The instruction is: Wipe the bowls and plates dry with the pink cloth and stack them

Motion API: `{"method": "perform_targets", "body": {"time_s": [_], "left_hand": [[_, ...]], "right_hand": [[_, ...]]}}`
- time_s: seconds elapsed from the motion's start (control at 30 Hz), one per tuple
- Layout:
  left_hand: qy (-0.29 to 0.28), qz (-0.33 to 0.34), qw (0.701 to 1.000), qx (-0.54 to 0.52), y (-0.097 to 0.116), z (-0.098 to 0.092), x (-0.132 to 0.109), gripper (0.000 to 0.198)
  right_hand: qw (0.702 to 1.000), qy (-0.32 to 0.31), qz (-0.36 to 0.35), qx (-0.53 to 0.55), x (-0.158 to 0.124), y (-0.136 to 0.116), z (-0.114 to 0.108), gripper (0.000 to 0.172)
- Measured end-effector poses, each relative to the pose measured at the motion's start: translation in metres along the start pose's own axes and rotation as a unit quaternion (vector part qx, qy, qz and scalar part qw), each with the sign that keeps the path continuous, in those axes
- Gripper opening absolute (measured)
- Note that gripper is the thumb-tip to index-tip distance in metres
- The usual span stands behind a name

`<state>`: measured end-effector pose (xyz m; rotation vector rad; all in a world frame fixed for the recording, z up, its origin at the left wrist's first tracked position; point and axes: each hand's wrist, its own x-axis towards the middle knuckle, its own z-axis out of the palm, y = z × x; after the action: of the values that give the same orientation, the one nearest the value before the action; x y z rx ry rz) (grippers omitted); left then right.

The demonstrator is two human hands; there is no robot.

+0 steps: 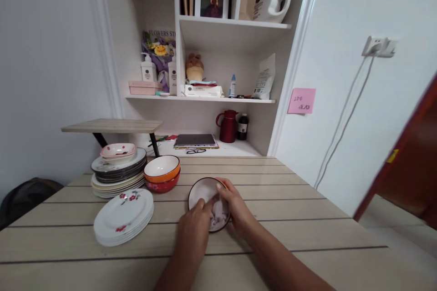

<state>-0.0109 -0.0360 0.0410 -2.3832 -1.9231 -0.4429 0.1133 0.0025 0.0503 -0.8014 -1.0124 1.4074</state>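
A bowl [201, 189] with a white inside and a dark rim is tilted toward me above the table. My right hand [235, 202] grips it at the right side, thumb over the rim and fingers behind. Across the near left rim, my left hand [194, 225] reaches into the bowl with curled fingers, one stretched along the inside. What these fingers hold, if anything, is hidden. Pale pinkish folds or reflections show low in the bowl; I cannot tell which. To the left, an orange bowl [162, 170] is stacked in a red bowl [164, 185].
White flowered plates [112, 220] are stacked at the left front of the slatted table [290, 223]. Behind them stands a taller plate stack [119, 177] topped by a pink-rimmed dish [118, 150]. A small raised shelf [112, 125], a laptop [194, 140] and a red jug [228, 126] are farther back.
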Motion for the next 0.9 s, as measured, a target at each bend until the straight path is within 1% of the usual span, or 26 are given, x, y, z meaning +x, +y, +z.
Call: {"method": "perform_targets", "body": {"time_s": [0.1, 0.17, 0.23, 0.3, 0.37, 0.47, 0.53, 0.6, 0.63, 0.7, 0.77, 0.83, 0.9], "left_hand": [[0.029, -0.034, 0.994, -0.104, -0.005, 0.003, 0.001, 0.072], [0.044, -0.043, 0.99, -0.127, -0.009, 0.003, 0.001, 0.075], [0.041, -0.024, 0.992, -0.117, -0.011, 0.001, 0.001, 0.071], [0.024, 0.022, 0.994, -0.105, -0.013, -0.001, 0.001, 0.064], [0.022, 0.065, 0.991, -0.114, -0.015, -0.001, 0.001, 0.06], [0.071, 0.095, 0.98, -0.158, -0.02, 0.003, -0.004, 0.061], [0.103, 0.124, 0.971, -0.177, -0.023, 0.01, -0.011, 0.061], [0.117, 0.151, 0.968, -0.161, -0.026, 0.021, -0.02, 0.058], [0.109, 0.165, 0.97, -0.142, -0.026, 0.027, -0.024, 0.061], [0.119, 0.15, 0.976, -0.107, -0.028, 0.036, -0.031, 0.065], [0.123, 0.142, 0.977, -0.098, -0.03, 0.039, -0.034, 0.058], [0.137, 0.139, 0.974, -0.119, -0.032, 0.035, -0.034, 0.049], [0.168, 0.123, 0.97, -0.129, -0.031, 0.026, -0.032, 0.042]], "right_hand": [[1.0, -0.016, -0.004, -0.002, -0.001, 0.0, 0.001, 0.039], [1.0, -0.013, 0.001, -0.001, -0.001, 0.0, 0.003, 0.04], [1.0, -0.005, 0.01, 0.004, -0.001, -0.001, 0.003, 0.04], [1.0, 0.002, 0.013, 0.004, 0.0, -0.003, 0.002, 0.04], [1.0, 0.003, 0.012, 0.002, 0.001, -0.004, 0.0, 0.04], [1.0, -0.001, 0.003, 0.009, 0.003, -0.007, -0.005, 0.04], [1.0, 0.0, -0.003, 0.008, 0.003, -0.009, -0.008, 0.04], [1.0, -0.006, -0.006, -0.002, 0.002, -0.01, -0.009, 0.039], [1.0, -0.014, -0.006, -0.009, 0.001, -0.011, -0.009, 0.039], [0.999, -0.039, -0.004, -0.023, -0.002, -0.011, -0.007, 0.038], [0.998, -0.061, 0.008, -0.024, -0.004, -0.01, -0.003, 0.037], [0.997, -0.068, 0.019, -0.014, -0.006, -0.009, 0.0, 0.037], [0.998, -0.061, 0.028, 0.001, -0.006, -0.009, 0.002, 0.037]]}}
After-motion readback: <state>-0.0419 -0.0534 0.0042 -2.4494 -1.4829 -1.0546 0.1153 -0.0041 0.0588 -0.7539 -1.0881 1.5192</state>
